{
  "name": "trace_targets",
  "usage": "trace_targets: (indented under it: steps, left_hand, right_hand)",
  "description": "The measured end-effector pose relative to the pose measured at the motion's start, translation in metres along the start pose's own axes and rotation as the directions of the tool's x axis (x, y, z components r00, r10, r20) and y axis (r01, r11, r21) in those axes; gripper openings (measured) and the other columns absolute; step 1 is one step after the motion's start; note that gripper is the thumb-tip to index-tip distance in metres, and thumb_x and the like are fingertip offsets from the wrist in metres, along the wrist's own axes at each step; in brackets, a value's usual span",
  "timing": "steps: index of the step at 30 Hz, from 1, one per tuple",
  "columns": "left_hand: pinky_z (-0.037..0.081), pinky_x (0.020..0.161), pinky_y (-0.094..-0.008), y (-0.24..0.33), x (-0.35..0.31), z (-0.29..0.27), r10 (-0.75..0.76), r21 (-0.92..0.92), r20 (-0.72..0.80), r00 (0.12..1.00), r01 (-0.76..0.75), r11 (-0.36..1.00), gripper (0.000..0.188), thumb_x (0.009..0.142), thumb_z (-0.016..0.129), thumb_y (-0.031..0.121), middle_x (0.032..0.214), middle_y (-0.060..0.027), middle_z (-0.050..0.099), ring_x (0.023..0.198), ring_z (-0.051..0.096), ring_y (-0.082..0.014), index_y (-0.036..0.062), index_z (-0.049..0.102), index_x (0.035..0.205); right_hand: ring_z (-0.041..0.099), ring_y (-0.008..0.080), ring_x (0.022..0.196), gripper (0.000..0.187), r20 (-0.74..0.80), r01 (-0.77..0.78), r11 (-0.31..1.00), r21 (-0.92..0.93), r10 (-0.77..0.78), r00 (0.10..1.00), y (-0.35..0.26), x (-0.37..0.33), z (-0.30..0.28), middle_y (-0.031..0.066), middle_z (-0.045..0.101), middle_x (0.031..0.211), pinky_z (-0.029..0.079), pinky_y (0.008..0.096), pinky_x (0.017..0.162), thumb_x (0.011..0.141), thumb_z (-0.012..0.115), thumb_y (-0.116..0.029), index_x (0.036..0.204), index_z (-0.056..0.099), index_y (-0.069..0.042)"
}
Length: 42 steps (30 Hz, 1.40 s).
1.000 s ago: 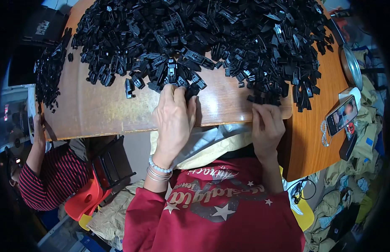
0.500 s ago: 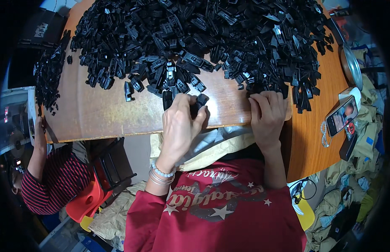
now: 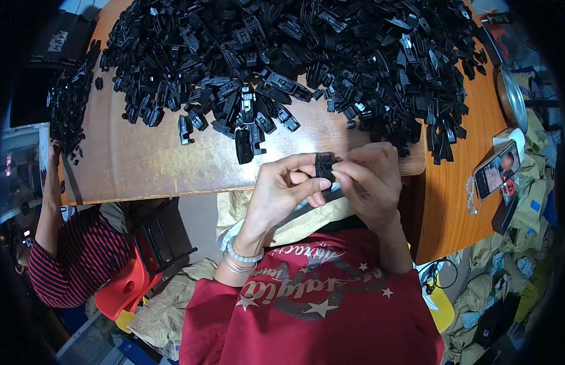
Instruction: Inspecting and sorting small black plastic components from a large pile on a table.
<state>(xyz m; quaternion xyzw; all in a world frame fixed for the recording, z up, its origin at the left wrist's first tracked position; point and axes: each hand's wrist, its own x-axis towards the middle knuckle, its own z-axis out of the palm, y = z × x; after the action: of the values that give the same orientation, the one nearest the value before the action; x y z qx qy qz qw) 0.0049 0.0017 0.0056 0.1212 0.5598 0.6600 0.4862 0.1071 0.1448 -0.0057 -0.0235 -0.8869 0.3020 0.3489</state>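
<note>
A small black plastic part (image 3: 324, 165) is held up over the near table edge, between the thumb and fingers of my left hand (image 3: 279, 191). My right hand (image 3: 375, 182) meets it from the right, thumb and forefinger pinched together against its side. Whether a separate tiny piece sits in that pinch is too small to tell. Beyond my hands a large heap of loose black plastic parts (image 3: 246, 55) covers the far side of the table (image 3: 154, 164). A few single parts, among them a notched black clip (image 3: 249, 144), lie at its near edge.
At the right, a phone (image 3: 496, 170) leans on a stand beside a round metal tray (image 3: 510, 97). Another person's arm (image 3: 51, 194) reaches the table's left end, by a smaller pile of black parts (image 3: 69, 103). A red chair (image 3: 124, 289) stands lower left.
My left hand has lifted the black part off the table and moved right. My right hand has left the heap's edge and come toward me and leftward to meet it.
</note>
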Motion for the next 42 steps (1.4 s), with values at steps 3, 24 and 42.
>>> trace_targets:
  steps: [3, 24, 42]
  left_hand:
    - [0.053, 0.055, -0.0234, 0.002, -0.003, 0.002, 0.001, -0.027, -0.018, 1.000, -0.001, 1.000, 0.033, 0.078, 0.064, -0.007, 0.077, -0.0123, 0.065, 0.059, 0.063, -0.0142, -0.0116, 0.054, 0.109]
    - [0.045, 0.047, -0.0195, -0.010, 0.003, 0.011, 0.037, -0.026, -0.073, 0.997, -0.039, 0.999, 0.009, 0.087, 0.057, 0.005, 0.061, -0.0059, 0.060, 0.049, 0.058, -0.0109, -0.0034, 0.056, 0.092]
    - [0.046, 0.047, -0.0200, -0.015, 0.004, 0.008, 0.009, -0.034, -0.077, 0.997, -0.012, 0.999, 0.011, 0.087, 0.057, 0.004, 0.060, -0.0068, 0.060, 0.049, 0.059, -0.0116, -0.0042, 0.056, 0.093]
  right_hand:
    - [0.050, 0.0206, 0.075, 0.024, 0.027, 0.008, 1.000, -0.003, -0.008, 1.000, 0.000, -0.002, 0.001, 0.0036, 0.055, 0.085, 0.034, 0.0339, 0.064, 0.065, 0.068, -0.003, 0.087, 0.060, -0.007]
    - [0.056, 0.0215, 0.079, 0.013, -0.433, -0.514, 0.697, -0.500, 0.313, 0.845, 0.077, 0.019, -0.047, 0.0051, 0.060, 0.081, 0.038, 0.0339, 0.073, 0.077, 0.067, -0.016, 0.085, 0.065, -0.005]
    - [0.055, 0.0254, 0.072, 0.015, -0.438, -0.452, 0.820, -0.351, 0.283, 0.854, 0.079, 0.059, -0.055, 0.0105, 0.059, 0.073, 0.039, 0.0350, 0.070, 0.083, 0.058, -0.013, 0.079, 0.064, 0.000]
